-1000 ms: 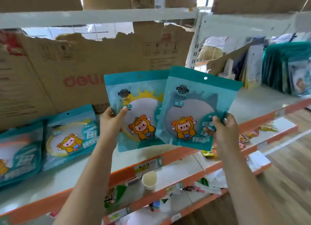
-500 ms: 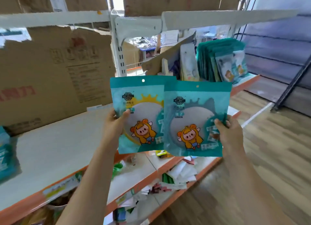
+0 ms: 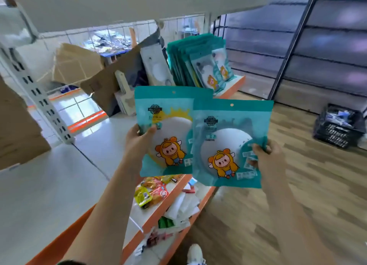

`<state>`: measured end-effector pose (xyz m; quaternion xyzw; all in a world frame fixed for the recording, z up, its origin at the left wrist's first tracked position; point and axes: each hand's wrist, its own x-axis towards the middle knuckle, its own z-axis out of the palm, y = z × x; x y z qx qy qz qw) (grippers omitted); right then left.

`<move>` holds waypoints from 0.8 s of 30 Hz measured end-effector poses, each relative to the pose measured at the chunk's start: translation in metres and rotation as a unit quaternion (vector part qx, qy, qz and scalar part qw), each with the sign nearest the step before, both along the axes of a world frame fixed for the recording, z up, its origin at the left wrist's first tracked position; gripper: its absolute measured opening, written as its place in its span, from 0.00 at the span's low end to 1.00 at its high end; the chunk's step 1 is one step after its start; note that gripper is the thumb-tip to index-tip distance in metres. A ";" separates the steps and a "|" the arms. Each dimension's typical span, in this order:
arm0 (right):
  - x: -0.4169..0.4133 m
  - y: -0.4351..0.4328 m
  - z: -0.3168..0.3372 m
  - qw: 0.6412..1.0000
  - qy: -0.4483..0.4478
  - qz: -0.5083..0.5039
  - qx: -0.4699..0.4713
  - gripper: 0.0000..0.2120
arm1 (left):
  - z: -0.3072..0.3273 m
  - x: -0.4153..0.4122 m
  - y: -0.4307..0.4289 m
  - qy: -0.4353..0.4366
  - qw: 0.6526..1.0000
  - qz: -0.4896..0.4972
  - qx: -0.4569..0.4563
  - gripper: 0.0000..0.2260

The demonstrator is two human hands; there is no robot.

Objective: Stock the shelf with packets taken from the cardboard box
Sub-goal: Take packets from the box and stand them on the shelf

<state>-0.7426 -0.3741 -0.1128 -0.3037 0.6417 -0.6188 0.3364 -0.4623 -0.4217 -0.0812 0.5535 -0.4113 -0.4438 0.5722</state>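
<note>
The left grip [image 3: 139, 143] pinches a teal packet [image 3: 170, 113] by its left edge; the right grip [image 3: 268, 157] pinches a second packet [image 3: 224, 129] by its right edge, overlapping the first. Both are held above the front edge of the white shelf [image 3: 49, 185].

The right packet [image 3: 230, 143] now sits lower than the left packet [image 3: 166, 125]. The shelved stack [image 3: 190, 64] stands nearer ahead.

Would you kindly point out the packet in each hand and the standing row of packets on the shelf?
Left-hand packet [image 3: 170, 151]: head view, on its cartoon figure.
Right-hand packet [image 3: 228, 143]: head view, on its white round window.
Row of packets [image 3: 181, 66]: head view, on the teal edges.
</note>
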 end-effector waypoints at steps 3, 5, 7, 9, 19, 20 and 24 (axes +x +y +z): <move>-0.026 -0.030 -0.001 1.000 0.000 -0.030 0.004 0.09 | -0.005 -0.029 -0.046 0.000 1.000 -0.020 0.008 0.05; -0.045 -0.054 0.002 0.999 0.004 -0.044 0.009 0.09 | -0.005 -0.050 -0.076 0.004 0.999 -0.032 0.011 0.03; -0.061 -0.077 0.005 0.999 0.002 -0.053 0.008 0.10 | -0.004 -0.069 -0.104 -0.001 0.999 -0.036 0.016 0.03; -0.075 -0.097 0.006 0.998 0.006 -0.067 0.009 0.10 | -0.003 -0.087 -0.131 -0.013 0.999 -0.041 0.020 0.04; -0.137 -0.155 -0.008 0.993 -0.036 -0.109 0.017 0.06 | -0.007 -0.170 -0.219 -0.020 0.996 -0.084 0.026 0.05; -0.144 -0.160 -0.009 0.993 -0.039 -0.111 0.016 0.06 | -0.009 -0.179 -0.225 -0.016 0.996 -0.078 0.028 0.04; -0.181 -0.192 -0.015 0.994 -0.044 -0.101 0.018 0.04 | -0.009 -0.212 -0.245 -0.020 0.998 -0.044 0.041 0.07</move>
